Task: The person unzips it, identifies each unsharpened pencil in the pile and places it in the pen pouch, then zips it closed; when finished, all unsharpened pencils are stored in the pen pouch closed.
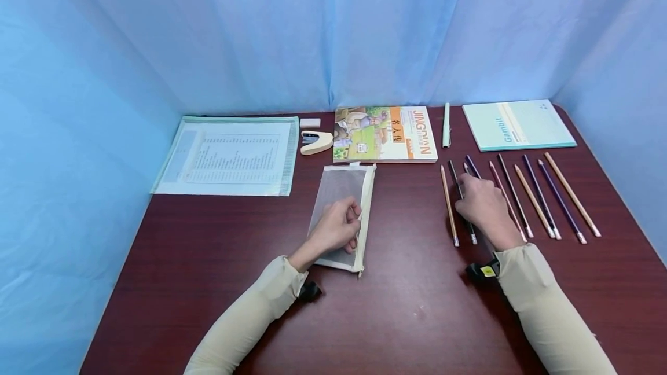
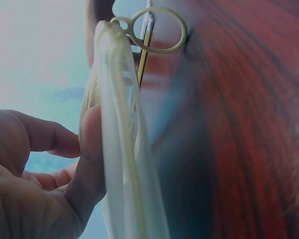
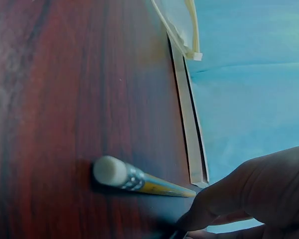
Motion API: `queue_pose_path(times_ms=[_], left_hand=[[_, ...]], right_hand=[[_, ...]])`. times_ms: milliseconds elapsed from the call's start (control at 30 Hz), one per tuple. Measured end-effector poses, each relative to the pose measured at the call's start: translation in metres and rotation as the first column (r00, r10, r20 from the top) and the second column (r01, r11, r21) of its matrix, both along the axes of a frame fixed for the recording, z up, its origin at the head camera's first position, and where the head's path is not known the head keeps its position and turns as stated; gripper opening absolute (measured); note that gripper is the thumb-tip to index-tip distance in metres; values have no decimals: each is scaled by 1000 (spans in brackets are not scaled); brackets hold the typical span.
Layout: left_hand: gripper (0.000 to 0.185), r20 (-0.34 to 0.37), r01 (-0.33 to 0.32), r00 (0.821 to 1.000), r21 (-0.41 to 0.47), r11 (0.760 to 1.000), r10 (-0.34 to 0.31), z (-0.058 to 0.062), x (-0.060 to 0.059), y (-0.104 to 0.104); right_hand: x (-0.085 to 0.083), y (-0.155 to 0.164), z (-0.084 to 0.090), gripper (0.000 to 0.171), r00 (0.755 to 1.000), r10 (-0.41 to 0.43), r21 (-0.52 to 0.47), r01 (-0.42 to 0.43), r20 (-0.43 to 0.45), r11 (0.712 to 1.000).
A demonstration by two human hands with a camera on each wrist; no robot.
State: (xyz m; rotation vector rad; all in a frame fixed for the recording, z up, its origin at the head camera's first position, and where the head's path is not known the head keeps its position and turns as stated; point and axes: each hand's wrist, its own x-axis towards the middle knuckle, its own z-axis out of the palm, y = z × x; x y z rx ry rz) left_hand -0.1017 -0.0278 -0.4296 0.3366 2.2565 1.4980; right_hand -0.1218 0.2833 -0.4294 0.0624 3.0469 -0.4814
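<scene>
A white mesh pencil pouch (image 1: 340,190) lies on the dark red table (image 1: 406,305) in front of me. My left hand (image 1: 337,227) rests on its near end, thumb and fingers pinching the zipper edge (image 2: 119,149); the ring pull (image 2: 154,30) hangs at the far end. To the right lies a row of several pencils (image 1: 560,201). My right hand (image 1: 482,206) covers the left part of that row, fingers curled down onto a dark pencil (image 1: 471,233). An orange pencil with a white eraser (image 3: 139,181) lies just left of the fingers, untouched.
Along the back stand a clear document folder (image 1: 229,155), a white eraser (image 1: 310,122), a cream stapler (image 1: 315,142), a picture book (image 1: 385,133), a pale green pen (image 1: 446,125) and a teal notebook (image 1: 518,124). Blue cloth walls enclose three sides.
</scene>
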Motion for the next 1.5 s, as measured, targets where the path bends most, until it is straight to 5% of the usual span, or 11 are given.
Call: queue_pose_path(times_ms=[300, 500, 600, 767, 900, 1033, 1300, 1500], left_hand=[[15, -18, -11, 1000, -4, 1000, 11, -4, -1, 2], [16, -8, -21, 1000, 7, 1000, 21, -2, -3, 1], [15, -7, -29, 1000, 14, 999, 29, -1, -4, 1], [13, 2, -40, 999, 33, 999, 40, 0, -4, 0], [12, 4, -50, 999, 37, 998, 50, 0, -4, 0], [12, -4, -59, 998, 44, 997, 59, -1, -4, 1], [12, -4, -74, 997, 36, 997, 74, 0, -3, 2], [12, -8, -72, 997, 31, 997, 72, 1, -3, 1]], right_hand=[[0, 3, 17, 33, 999, -38, -67, 39, 19, 997], [5, -4, 28, 42, 999, -19, -282, 28, 32, 959], [6, -18, 25, 44, 992, 12, -508, 55, 128, 860], [7, -45, 11, 51, 954, 129, -787, 142, 271, 601], [5, -66, -1, 53, 927, 222, -858, 163, 303, 488], [4, -85, -11, 54, 903, 283, -879, 177, 325, 443], [-2, -111, -23, 54, 886, 253, -871, 263, 388, 414], [-6, -130, -20, 52, 892, 174, -882, 353, 418, 312]])
